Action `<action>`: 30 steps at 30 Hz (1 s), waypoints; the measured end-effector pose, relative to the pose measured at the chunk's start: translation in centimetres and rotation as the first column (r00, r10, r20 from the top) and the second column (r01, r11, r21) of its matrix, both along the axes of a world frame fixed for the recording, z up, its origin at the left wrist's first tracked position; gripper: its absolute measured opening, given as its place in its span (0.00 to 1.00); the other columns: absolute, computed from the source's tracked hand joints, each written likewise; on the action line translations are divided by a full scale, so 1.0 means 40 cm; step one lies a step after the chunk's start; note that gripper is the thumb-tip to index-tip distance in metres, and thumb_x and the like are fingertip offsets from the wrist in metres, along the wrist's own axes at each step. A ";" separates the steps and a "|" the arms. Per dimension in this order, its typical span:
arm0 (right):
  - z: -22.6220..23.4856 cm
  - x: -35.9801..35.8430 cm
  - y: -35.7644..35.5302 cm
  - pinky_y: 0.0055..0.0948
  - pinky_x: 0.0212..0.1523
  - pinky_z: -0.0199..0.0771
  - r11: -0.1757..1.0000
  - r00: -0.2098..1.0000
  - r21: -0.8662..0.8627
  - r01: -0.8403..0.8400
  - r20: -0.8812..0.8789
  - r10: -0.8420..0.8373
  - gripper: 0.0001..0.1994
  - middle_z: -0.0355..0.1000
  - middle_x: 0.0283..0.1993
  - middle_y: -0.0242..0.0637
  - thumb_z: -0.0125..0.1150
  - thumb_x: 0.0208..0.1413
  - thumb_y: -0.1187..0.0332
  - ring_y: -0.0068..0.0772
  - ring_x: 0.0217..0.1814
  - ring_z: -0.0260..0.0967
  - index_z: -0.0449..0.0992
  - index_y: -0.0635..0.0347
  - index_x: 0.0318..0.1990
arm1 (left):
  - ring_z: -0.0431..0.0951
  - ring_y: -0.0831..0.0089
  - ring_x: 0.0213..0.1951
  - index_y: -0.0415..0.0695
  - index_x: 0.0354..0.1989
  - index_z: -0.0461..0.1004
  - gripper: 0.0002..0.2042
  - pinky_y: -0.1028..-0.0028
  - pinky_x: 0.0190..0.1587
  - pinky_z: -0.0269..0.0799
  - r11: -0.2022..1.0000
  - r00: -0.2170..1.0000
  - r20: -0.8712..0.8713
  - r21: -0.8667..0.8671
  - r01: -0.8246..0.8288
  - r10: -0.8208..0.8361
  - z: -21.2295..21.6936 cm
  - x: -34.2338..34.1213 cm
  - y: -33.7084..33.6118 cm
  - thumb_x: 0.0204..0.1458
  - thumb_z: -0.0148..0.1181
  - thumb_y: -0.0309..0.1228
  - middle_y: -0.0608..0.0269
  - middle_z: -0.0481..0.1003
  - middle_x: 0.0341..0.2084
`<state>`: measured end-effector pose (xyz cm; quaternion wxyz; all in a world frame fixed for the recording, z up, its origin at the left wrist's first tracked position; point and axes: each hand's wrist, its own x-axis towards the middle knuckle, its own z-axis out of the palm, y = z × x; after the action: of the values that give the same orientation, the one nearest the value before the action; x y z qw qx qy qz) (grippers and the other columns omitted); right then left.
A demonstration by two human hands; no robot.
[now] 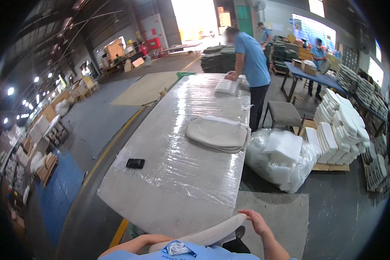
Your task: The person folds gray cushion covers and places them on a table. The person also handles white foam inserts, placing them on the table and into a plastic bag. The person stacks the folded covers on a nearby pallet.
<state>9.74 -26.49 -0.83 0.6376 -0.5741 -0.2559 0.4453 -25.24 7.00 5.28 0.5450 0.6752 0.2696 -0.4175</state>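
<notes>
A pale grey, padded cushion (219, 229) is tilted between my body and the near end of the table. My left hand (159, 238) holds it at its left end, with the fingers mostly hidden. Beside the cushion's right tip is my right hand (254, 221), its fingers stretched out and apart; whether they touch the tip I cannot tell. Farther up the plastic-covered table (160, 190) lie stacked grey cushion covers (219, 133). A black phone (135, 164) rests near the table's left edge.
Across the table, a person in a blue shirt (250, 50) handles a white padded piece (226, 86). To the right stand a clear plastic bag (297, 173) of white foam pieces, a grey stool (284, 113) and stacked white cushions (340, 125). A blue worktable (316, 77) is farther back.
</notes>
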 end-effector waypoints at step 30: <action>0.349 -0.222 0.150 0.35 0.62 0.68 0.895 0.938 0.349 0.279 0.099 -0.332 0.38 0.71 0.59 0.36 0.82 0.47 0.66 0.30 0.60 0.68 0.66 0.60 0.64 | 0.70 0.71 0.59 0.38 0.67 0.68 0.32 0.68 0.61 0.64 0.572 0.013 0.718 -0.543 -0.615 0.696 0.205 0.426 -0.046 0.68 0.53 0.54 0.62 0.74 0.58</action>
<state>0.85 -20.49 13.12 0.7646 -0.5256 -0.2822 0.2440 -8.20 5.17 13.47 0.7485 0.5561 0.1980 0.3021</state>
